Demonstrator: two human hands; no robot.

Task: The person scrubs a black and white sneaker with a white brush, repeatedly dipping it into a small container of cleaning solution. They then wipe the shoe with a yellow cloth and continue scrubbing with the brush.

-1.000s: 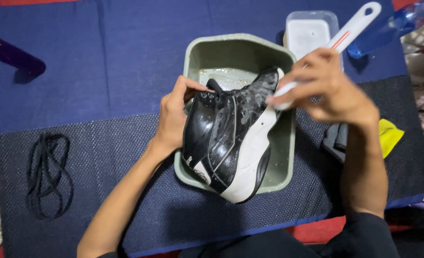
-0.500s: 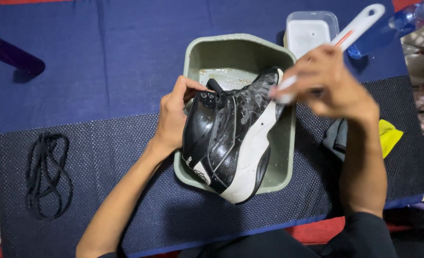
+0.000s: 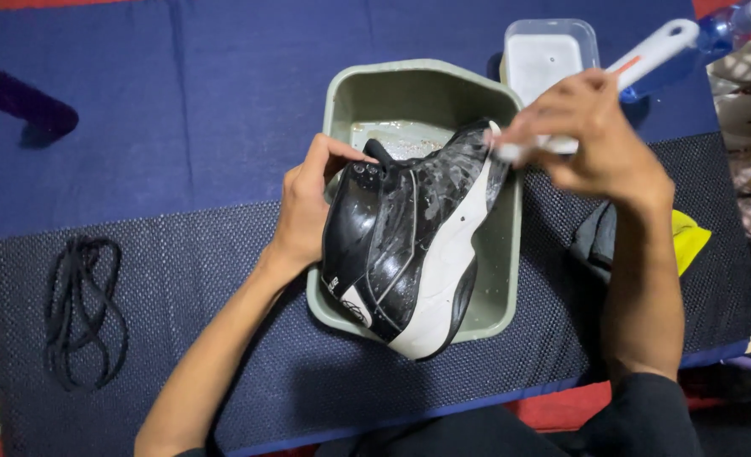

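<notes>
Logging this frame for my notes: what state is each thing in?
Shoe: unlaced, wet and soapy, held tilted over the basin.
Basin: open, a little sudsy water inside.
Brush: in the right hand, head at the shoe's toe.
Left hand: grip on the shoe's collar.
Laces: loose on the mat.

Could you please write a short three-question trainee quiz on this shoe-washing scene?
1. True or false: the left hand steadies the black-and-white sneaker over the green basin.
2. What does the right hand hold? A) white-handled brush B) sponge C) spray bottle
3. Where do the black shoelaces lie?

Key
1. True.
2. A; its grip is shut round the brush.
3. On the dark mesh mat, left of the basin, apart from both hands.
</notes>
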